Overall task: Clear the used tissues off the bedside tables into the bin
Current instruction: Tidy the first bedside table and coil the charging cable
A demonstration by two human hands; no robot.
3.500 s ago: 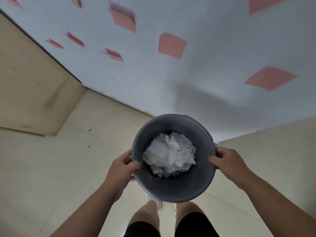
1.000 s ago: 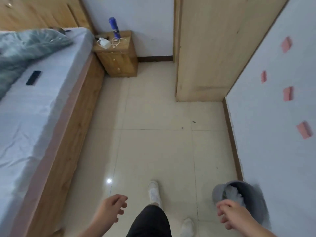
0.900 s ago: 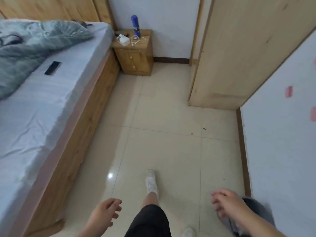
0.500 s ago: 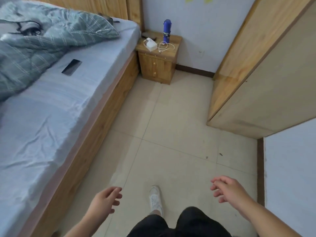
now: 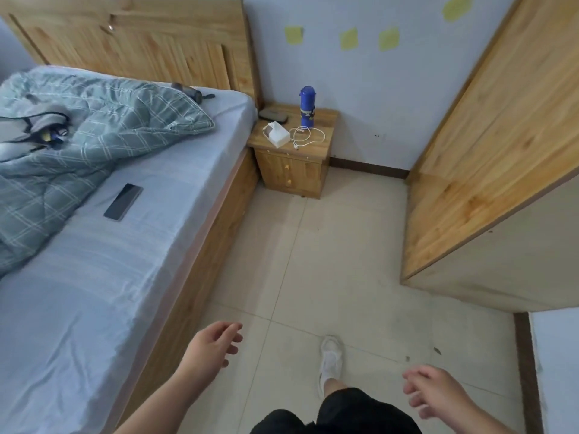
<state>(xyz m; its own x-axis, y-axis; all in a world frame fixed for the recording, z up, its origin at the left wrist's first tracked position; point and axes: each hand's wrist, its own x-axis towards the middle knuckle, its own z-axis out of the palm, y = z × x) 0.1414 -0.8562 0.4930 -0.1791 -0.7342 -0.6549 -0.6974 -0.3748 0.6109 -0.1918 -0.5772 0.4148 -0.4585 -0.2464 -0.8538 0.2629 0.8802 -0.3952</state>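
A wooden bedside table (image 5: 326,142) stands in the far corner beside the bed. On its top are a white tissue box (image 5: 276,135), a white coiled cable (image 5: 305,136), a blue bottle (image 5: 307,106) and a dark flat object (image 5: 272,114). No loose tissue shows on it. The grey bin is out of view. My left hand (image 5: 214,346) hangs low over the floor by the bed frame, fingers apart and holding nothing. My right hand (image 5: 434,391) is at the lower right, fingers loosely spread, with nothing in it.
The bed (image 5: 94,277) with a wooden frame fills the left; a green checked quilt (image 5: 78,136) and a black phone (image 5: 123,201) lie on it. A tall wooden wardrobe (image 5: 488,170) stands at the right. Tiled floor (image 5: 313,261) runs between them. My white shoe (image 5: 330,358) is below.
The bin with the tissues left both hands and dropped out of view behind at the right. The view has swung towards the bedside table, which looks nearer. Both hands stay free.
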